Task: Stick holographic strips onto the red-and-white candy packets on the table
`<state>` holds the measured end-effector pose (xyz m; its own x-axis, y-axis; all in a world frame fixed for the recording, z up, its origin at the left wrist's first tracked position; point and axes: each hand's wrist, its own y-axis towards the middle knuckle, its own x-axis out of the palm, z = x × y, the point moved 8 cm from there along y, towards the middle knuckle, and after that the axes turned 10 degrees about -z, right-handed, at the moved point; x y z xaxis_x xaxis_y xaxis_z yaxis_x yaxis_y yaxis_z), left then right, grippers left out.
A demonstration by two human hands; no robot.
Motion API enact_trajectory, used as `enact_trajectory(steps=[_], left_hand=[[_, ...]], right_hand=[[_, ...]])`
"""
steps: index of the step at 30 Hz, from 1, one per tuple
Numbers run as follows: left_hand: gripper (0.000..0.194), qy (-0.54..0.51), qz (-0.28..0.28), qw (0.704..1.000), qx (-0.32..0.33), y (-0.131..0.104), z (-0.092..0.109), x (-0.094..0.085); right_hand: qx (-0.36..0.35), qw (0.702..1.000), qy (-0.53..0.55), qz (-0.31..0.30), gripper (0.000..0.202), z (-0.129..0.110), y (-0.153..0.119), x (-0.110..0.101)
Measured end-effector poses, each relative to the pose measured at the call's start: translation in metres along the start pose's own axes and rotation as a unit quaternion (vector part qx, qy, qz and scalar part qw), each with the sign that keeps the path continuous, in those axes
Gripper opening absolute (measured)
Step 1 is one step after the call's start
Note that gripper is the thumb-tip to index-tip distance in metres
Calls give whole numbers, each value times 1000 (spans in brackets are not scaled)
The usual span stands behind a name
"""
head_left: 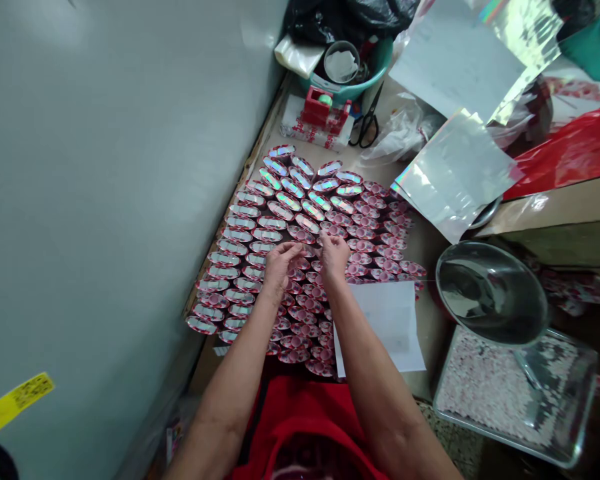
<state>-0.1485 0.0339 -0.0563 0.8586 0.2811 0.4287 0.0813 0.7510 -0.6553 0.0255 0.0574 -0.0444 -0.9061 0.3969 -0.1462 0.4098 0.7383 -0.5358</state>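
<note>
Rows of small oval red-and-white pieces (237, 235) cover the table; those at the left and back carry a shiny silver strip, while those at the right and front show a pink round pattern. Above the middle of the rows, my left hand (281, 265) has its thumb and fingers pinched together. My right hand (334, 257) is close beside it, also in a pinch over the ovals. Whatever is between the fingertips is too small to make out. A white paper sheet (387, 327) lies under my right forearm, over some of the ovals.
Behind the rows are a red tape dispenser (325, 110), black scissors (366, 127) and a teal basket (377, 70). Silvery sheets (457, 170) lie at the back right. A metal bowl (493, 293) overlaps a metal tray (575, 453) of pale bits at right. A grey wall (110, 167) borders the left.
</note>
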Motion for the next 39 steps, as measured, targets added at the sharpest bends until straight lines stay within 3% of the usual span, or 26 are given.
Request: enact_trajectory(steps=[3, 5, 8, 11, 15, 18, 27, 31, 35, 39], left_hand=[[30, 114, 32, 991, 53, 2, 20, -15], [22, 234, 63, 964, 111, 7, 41, -19], [13, 424, 103, 883, 172, 16, 67, -12], [9, 557, 147, 794, 196, 25, 80, -1], [10, 628, 170, 728, 217, 28, 81, 8], [10, 642, 170, 715, 217, 28, 80, 8], [9, 641, 168, 720, 208, 30, 77, 8], [9, 643, 182, 715, 205, 29, 78, 10], [33, 635, 232, 716, 175, 31, 88, 6], [44, 650, 210, 717, 139, 44, 101, 10]], right_hand=[[3, 999, 23, -43, 44, 3, -7, 3], [-2, 997, 33, -63, 50, 6, -11, 7], [-12, 1000, 4, -25, 45, 10, -9, 9], [-27, 995, -83, 37, 37, 7, -1, 8], [-51, 984, -160, 60, 31, -3, 6, 10], [-70, 980, -178, 51, 27, -8, 4, 13], [-69, 976, -200, 46, 22, -10, 4, 15], [-79, 961, -261, 42, 22, -16, 2, 18], [-81, 936, -339, 44, 23, -23, 2, 16], [-45, 924, -379, 25, 29, -24, 10, 9]])
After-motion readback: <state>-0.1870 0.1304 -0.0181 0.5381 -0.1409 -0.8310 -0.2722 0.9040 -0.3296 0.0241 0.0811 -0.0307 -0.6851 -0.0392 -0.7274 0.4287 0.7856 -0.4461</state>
